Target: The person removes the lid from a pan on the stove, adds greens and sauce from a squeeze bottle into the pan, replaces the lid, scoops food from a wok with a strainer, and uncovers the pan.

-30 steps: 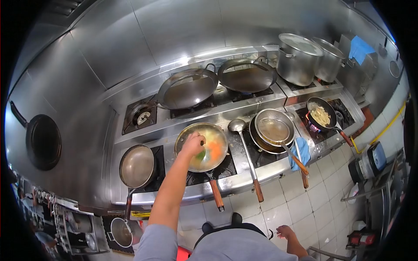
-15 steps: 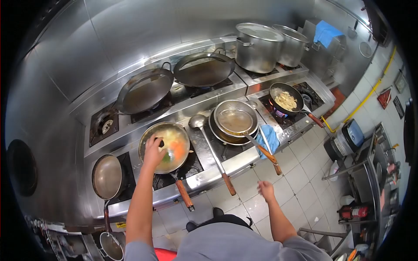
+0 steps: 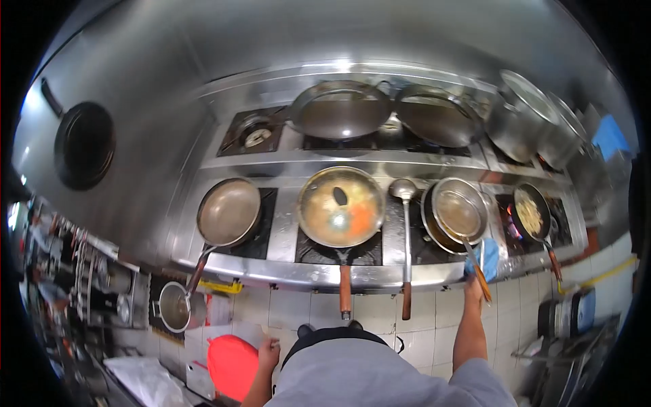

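A glass lid with a black knob (image 3: 340, 196) covers the middle pan (image 3: 304, 232), with orange, yellow and green food blurred beneath it. Away from the pan, my left hand (image 3: 269, 349) hangs low beside a red round object (image 3: 234, 366); its fingers are loosely bent, with nothing visible in them. My right hand (image 3: 474, 290) is at the stove's front edge, by the blue cloth (image 3: 489, 258) and the strainer's wooden handle (image 3: 483, 281). Blur and overlap hide its fingers, so its grip is unclear. The strainer (image 3: 460, 207) rests on a pan.
A ladle (image 3: 404, 190) lies right of the lidded pan, an empty pan (image 3: 229, 211) left. Two woks (image 3: 341, 119) (image 3: 437, 122) and tall pots (image 3: 519, 125) (image 3: 559, 139) stand behind. At right, a pan of pale food (image 3: 528, 211) sits over a flame.
My left hand has let go of the lid's knob and dropped down to the left. My right hand has reached forward to the cloth and handles. The view has turned left.
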